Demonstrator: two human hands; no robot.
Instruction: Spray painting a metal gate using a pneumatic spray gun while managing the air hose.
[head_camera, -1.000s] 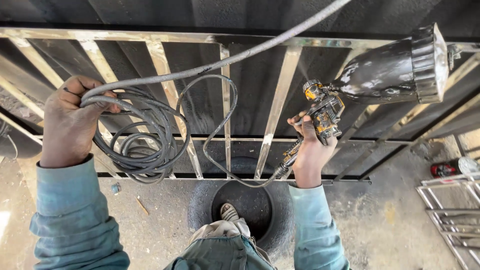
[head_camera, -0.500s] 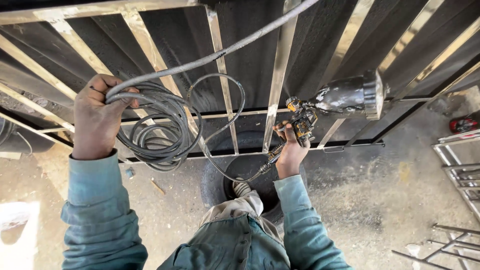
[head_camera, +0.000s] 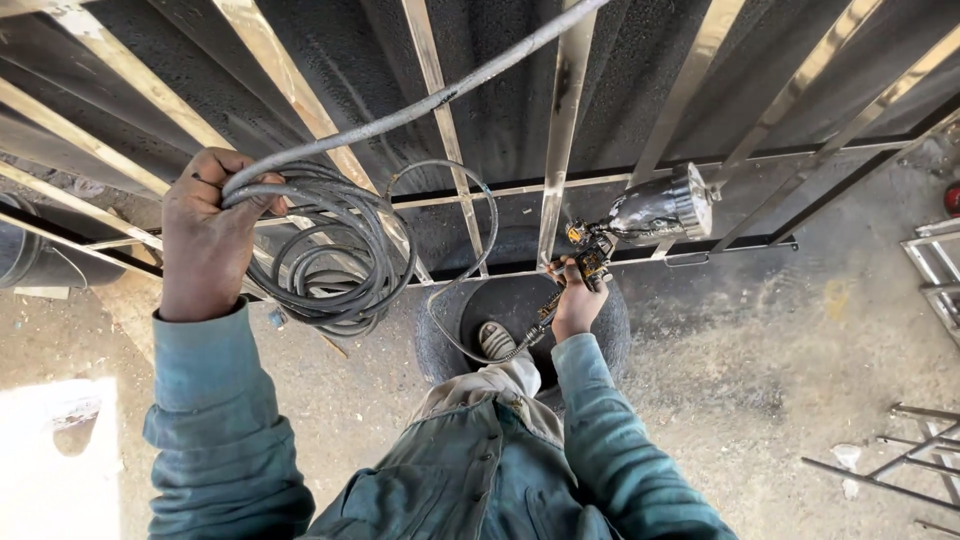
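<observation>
Left hand (head_camera: 208, 240) shut tight around a coiled grey hose (head_camera: 335, 255), held up in front of the dark metal gate (head_camera: 330, 60). Right hand (head_camera: 578, 300) wrapped around the handle of a spray gun (head_camera: 625, 225), shiny cup on top, close to the gate's bars. Below, one shoe (head_camera: 496, 340) standing on an old tyre (head_camera: 445, 340) on the sandy ground (head_camera: 760, 370).

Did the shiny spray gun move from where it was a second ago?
Yes. The spray gun in the right hand has come down the metal gate: its cup, earlier up by the top rail, now sits near the bottom rail, above the tyre.
</observation>
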